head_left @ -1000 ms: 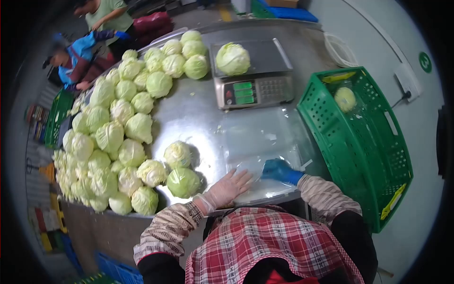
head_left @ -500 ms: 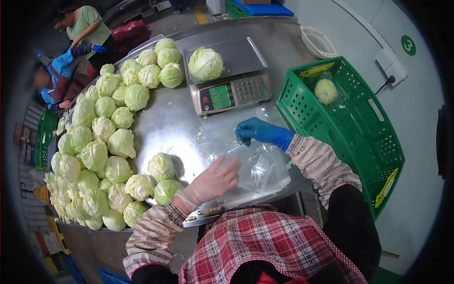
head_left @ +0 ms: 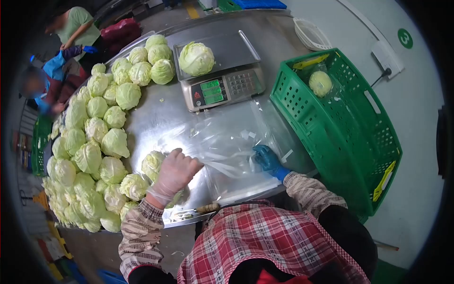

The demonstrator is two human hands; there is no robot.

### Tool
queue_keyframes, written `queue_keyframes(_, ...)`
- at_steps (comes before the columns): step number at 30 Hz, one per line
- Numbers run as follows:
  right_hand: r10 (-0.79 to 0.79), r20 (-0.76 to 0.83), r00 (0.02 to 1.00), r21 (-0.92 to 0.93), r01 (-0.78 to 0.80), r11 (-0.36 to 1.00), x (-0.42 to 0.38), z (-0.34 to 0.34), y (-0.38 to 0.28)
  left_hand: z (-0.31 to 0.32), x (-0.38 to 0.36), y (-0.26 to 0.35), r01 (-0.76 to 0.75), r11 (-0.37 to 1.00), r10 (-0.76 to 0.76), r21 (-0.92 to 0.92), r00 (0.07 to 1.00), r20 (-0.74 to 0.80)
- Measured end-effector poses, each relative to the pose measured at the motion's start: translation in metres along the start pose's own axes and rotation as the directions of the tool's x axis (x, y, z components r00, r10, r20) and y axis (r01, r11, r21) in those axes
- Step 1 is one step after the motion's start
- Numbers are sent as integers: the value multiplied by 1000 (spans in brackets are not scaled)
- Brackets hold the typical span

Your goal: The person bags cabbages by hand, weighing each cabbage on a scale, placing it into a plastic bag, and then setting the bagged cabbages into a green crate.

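Note:
My left hand [head_left: 177, 173], in a thin clear glove, is closed on the edge of a clear plastic bag [head_left: 222, 154]. The film stretches from that fist across the steel table. My right hand [head_left: 269, 160], in a blue glove, has its fingers curled on the bag's other side, over a flat stack of clear bags [head_left: 250, 182]. Close behind my left hand lies a cabbage [head_left: 152, 163], with another partly hidden below it. A single cabbage [head_left: 196, 58] rests on the tray of a digital scale [head_left: 222, 87] with a lit green display.
A big pile of cabbages [head_left: 97, 156] covers the table's left side. At right stands a green crate [head_left: 312, 118] holding a bagged cabbage [head_left: 320, 84]. A wooden-handled knife [head_left: 207, 208] lies at the front edge. A white basket [head_left: 312, 35] sits behind. Two people work at far left.
My left hand has moved left and closed, drawing the film out. My right hand has come down and nearer to me. The bag is now spread wider between them.

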State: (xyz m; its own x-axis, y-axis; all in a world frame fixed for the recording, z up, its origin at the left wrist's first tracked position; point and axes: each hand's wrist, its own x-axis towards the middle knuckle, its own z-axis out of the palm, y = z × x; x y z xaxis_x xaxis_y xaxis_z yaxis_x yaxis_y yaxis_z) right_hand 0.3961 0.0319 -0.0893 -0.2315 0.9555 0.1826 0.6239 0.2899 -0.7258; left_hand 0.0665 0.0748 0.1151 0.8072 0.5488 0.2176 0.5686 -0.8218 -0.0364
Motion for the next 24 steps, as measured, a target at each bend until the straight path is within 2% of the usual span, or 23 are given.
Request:
queue_keyframes(1, -2, -20, 1000, 4, 2, 1000, 1, -1, -4, -2, -4, -7, 54, 998, -56, -31, 996, -65)
queue_keyframes(2, -70, 8, 997, -91, 71, 993, 2, -6, -4, -12, -5, -15, 45, 999, -46, -16, 996, -71)
queue_keyframes(3, -130, 46, 990, -183, 136, 974, 1, -8, -5, -26, -8, -19, 103, 994, -108, -41, 981, -160)
queue_keyframes(4, -148, 34, 988, -242, 152, 958, 1, -4, -3, -39, -9, -21, 159, 985, -171, -70, 954, -246)
queue_keyframes(5, -163, 24, 986, -243, 164, 956, 3, -6, -2, -50, -10, -21, 158, 986, -166, -54, 953, -255)
queue_keyframes(7, -64, 122, 990, 62, 57, 996, 10, -14, 1, -70, -13, -18, 210, 956, -269, -203, 903, -334)
queue_keyframes(8, 109, 281, 953, 281, -190, 941, 20, -29, 0, -77, -16, -16, 240, 939, -312, -246, 897, -315)
queue_keyframes(9, 212, 341, 916, 228, -299, 927, 31, -47, -6, -86, -18, -11, 239, 942, -307, -235, 896, -320)
queue_keyframes(10, 308, 239, 921, 46, -328, 944, 47, -73, -36, -95, -17, -8, 214, 934, -303, -287, 898, -320)
queue_keyframes(11, 60, 51, 997, 35, -62, 997, 65, -99, -72, -103, -14, -6, 188, 921, -302, -341, 898, -322)
queue_keyframes(12, -198, -123, 973, -27, 196, 980, 80, -122, -114, -108, -13, -5, 132, 916, -267, -378, 906, -330)
queue_keyframes(13, -293, -72, 953, 83, 299, 951, 93, -144, -161, -113, -10, 0, 127, 918, -262, -377, 905, -334)
queue_keyframes(14, -386, -40, 922, 196, 386, 901, 104, -156, -202, -119, -6, 7, 108, 852, -285, -512, 916, -282)
queue_keyframes(16, -707, 16, 707, 311, 669, 675, 121, -153, -251, -132, 3, 20, 78, 719, -295, -691, 934, -201)
queue_keyframes(17, -722, 75, 688, 295, 677, 675, 122, -144, -264, -138, 2, 25, 65, 725, -280, -686, 937, -208)
queue_keyframes(19, -723, 303, 620, 437, 584, 684, 127, -129, -253, -145, -6, 32, 152, 379, -452, -913, 891, -39)
queue_keyframes(20, -743, 345, 574, 408, 621, 669, 129, -129, -246, -143, -9, 38, 93, 197, -533, -976, 846, -28)
queue_keyframes(21, -757, 390, 524, 381, 656, 651, 129, -131, -236, -140, -9, 37, 82, 203, -533, -976, 845, -40)
queue_keyframes(22, -670, 516, 533, 455, 492, 742, 125, -130, -227, -137, -9, 36, -12, 47, -582, -999, 812, -37)
queue_keyframes(23, -644, 584, 494, 571, 313, 759, 122, -131, -219, -132, -10, 35, -110, -107, -626, -988, 779, -19)
queue_keyframes(24, -561, 625, 543, 595, 134, 793, 117, -143, -223, -124, -12, 36, -96, -84, -743, -992, 669, -2)
